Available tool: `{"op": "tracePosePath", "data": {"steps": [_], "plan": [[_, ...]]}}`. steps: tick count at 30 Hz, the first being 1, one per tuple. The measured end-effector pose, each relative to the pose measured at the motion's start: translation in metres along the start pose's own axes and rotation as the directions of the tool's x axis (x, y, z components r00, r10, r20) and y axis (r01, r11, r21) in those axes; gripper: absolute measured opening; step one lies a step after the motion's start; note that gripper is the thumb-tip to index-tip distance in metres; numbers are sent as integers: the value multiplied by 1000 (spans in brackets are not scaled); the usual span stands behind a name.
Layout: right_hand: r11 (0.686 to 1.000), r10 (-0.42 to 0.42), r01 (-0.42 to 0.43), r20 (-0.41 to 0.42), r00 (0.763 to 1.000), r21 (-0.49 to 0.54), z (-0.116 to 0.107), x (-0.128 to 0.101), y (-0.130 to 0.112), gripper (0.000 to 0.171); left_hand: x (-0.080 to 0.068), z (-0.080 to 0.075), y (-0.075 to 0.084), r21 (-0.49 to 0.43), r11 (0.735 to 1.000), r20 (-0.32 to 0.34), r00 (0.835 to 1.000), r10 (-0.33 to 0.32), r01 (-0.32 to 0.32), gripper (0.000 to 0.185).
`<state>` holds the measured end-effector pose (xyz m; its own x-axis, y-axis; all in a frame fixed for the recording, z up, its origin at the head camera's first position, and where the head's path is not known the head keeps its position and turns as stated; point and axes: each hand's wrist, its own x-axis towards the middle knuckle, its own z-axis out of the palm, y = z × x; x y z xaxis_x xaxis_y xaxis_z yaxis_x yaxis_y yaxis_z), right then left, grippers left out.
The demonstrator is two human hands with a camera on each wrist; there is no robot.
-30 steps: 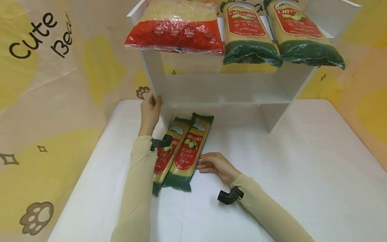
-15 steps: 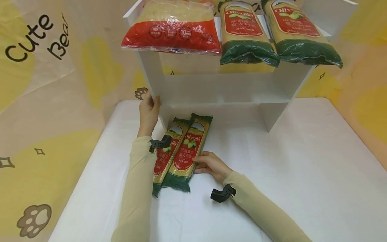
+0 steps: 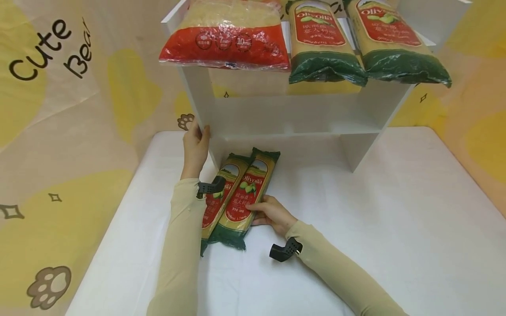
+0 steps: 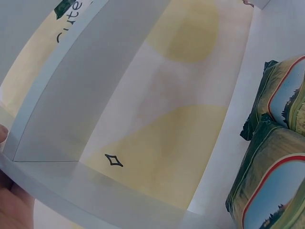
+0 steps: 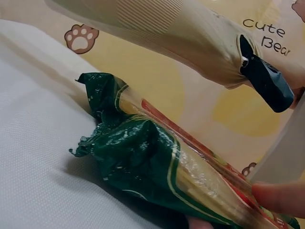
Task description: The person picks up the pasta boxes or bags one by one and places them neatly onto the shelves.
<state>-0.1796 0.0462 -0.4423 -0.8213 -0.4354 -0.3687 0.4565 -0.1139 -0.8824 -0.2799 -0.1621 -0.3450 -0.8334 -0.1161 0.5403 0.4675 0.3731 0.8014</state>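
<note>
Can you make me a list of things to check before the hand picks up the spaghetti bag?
1. Right hand grips the right spaghetti pack: ok, thumb on top, fingers along its side.
2. Pack off the table: not ok, it lies flat.
3. Left spaghetti pack apart from it: not ok, they touch.
4. Left hand holds the shelf's side panel: ok.
5. Room on the lower shelf board: ok, looks bare.
6. Grip firm enough: cannot tell.
</note>
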Motion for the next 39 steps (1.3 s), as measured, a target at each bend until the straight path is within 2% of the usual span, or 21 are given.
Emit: {"op": "tracePosePath", "data": {"steps": [5,13,21,34,39], "plan": [[1000,-11,11,-37,999,4,0,-1,2,52,1,2,0,-13,1000,6,1000,-3,3,33],[999,-41,41,-47,998,2,-5,-6,12,50,-1,3,-3,-6,1000,12,1000,-5,5,33],[998,-62,61,-9,998,-28,-14,-23,17,52,0,4,-5,-5,1000,26,1000,-5,5,33],[983,-104,90,-81,991,-160,-11,-30,20,53,2,1,-1,16,1000,8,1000,-14,14,32],[975,-104,89,-62,993,-204,-14,-32,18,49,1,0,-2,0,1000,12,1000,-5,5,33]]}}
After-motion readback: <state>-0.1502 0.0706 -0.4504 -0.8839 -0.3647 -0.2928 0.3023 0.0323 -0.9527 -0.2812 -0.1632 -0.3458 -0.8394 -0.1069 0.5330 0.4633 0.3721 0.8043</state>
